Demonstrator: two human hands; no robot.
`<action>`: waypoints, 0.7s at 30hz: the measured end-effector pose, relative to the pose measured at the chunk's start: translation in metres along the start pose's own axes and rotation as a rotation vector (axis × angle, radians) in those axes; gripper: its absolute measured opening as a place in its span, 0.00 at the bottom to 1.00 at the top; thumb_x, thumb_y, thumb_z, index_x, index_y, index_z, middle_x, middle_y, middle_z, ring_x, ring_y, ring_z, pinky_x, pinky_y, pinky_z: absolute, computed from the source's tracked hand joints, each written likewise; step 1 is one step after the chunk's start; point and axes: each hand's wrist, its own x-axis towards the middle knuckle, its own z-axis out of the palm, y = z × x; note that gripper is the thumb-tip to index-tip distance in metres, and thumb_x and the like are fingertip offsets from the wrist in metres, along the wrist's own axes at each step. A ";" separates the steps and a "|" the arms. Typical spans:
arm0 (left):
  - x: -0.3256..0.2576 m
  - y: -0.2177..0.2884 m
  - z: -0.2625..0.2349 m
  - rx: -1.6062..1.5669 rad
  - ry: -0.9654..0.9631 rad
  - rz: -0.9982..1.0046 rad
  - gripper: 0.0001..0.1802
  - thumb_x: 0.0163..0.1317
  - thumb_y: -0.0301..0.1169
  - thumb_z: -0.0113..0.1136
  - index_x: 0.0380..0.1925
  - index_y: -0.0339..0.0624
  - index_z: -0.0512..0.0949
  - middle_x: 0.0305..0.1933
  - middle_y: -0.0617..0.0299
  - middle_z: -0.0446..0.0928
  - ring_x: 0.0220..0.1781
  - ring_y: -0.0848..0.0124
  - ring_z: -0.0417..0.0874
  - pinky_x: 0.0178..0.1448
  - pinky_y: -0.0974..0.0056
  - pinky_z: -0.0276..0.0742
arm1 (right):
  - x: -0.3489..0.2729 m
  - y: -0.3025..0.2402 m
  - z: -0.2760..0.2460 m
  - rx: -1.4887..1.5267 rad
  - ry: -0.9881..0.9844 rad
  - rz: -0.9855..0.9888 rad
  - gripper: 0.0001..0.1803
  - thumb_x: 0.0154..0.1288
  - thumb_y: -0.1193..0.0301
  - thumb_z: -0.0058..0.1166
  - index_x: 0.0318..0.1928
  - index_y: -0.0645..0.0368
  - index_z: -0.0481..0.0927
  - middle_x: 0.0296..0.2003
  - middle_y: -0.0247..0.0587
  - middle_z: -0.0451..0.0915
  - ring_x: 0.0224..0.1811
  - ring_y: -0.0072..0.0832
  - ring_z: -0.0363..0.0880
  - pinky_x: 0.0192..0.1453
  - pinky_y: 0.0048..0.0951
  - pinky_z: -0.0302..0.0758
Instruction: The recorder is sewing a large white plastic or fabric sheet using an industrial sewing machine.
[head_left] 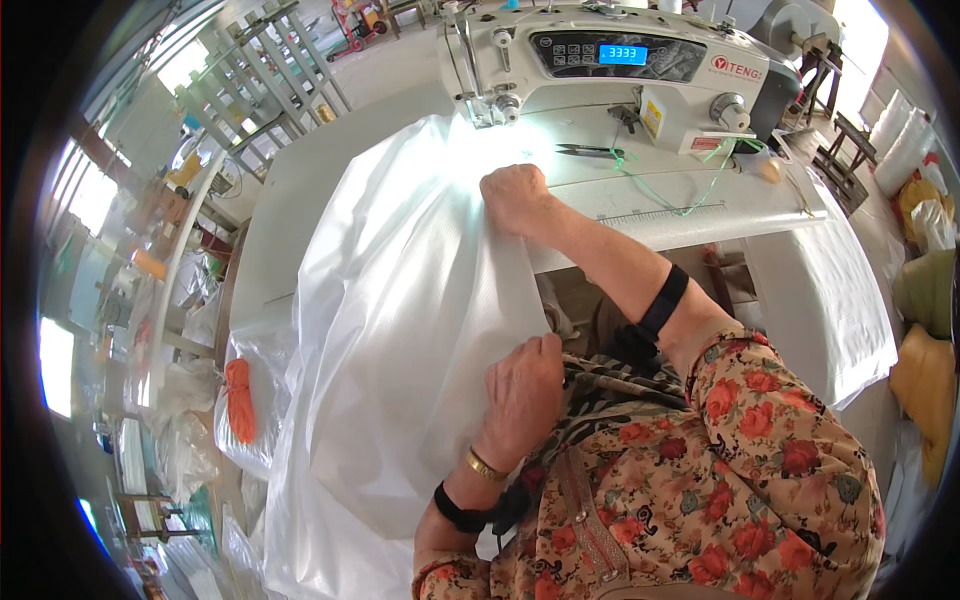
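Across the white table [300,190] I pinched the white woven sheet [400,300] with both grips, right hand [515,198] nearer the sewing machine [600,60], left hand [522,395] below it.

The sheet of woven plastic fabric [400,300] was translucent white. The sewing machine [600,60] was off-white with a black panel and a blue lit display. The table [700,215] was white. The sleeves [760,420] were tan with red flowers. Black bands [662,300] circled both forearms, and an orange bundle [239,400] lay beside the fabric.
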 end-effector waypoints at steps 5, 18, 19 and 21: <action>0.022 -0.012 0.008 0.038 0.078 -0.055 0.06 0.56 0.22 0.54 0.25 0.38 0.66 0.23 0.51 0.72 0.27 0.50 0.76 0.30 0.50 0.70 | 0.025 0.006 0.001 -0.042 -0.042 0.072 0.07 0.48 0.77 0.60 0.31 0.58 0.85 0.34 0.45 0.85 0.39 0.36 0.85 0.41 0.34 0.79; 0.014 0.000 0.026 -0.090 0.267 -0.122 0.04 0.54 0.23 0.52 0.25 0.37 0.67 0.24 0.50 0.73 0.29 0.50 0.76 0.31 0.49 0.68 | -0.066 -0.025 -0.009 0.155 0.014 0.128 0.08 0.55 0.75 0.50 0.35 0.65 0.78 0.30 0.54 0.82 0.36 0.46 0.84 0.40 0.43 0.79; 0.013 0.002 0.027 -0.096 0.253 -0.112 0.04 0.54 0.23 0.52 0.25 0.37 0.67 0.24 0.50 0.73 0.29 0.50 0.76 0.31 0.49 0.68 | -0.067 -0.026 -0.009 0.166 -0.018 0.106 0.08 0.54 0.75 0.50 0.34 0.65 0.79 0.30 0.54 0.82 0.36 0.46 0.84 0.40 0.43 0.79; 0.015 0.002 0.028 -0.074 0.280 -0.124 0.04 0.54 0.23 0.52 0.25 0.37 0.67 0.24 0.50 0.73 0.30 0.49 0.76 0.31 0.48 0.67 | -0.065 -0.026 -0.012 0.155 -0.019 0.081 0.07 0.53 0.76 0.51 0.33 0.64 0.79 0.30 0.53 0.83 0.36 0.46 0.84 0.40 0.42 0.79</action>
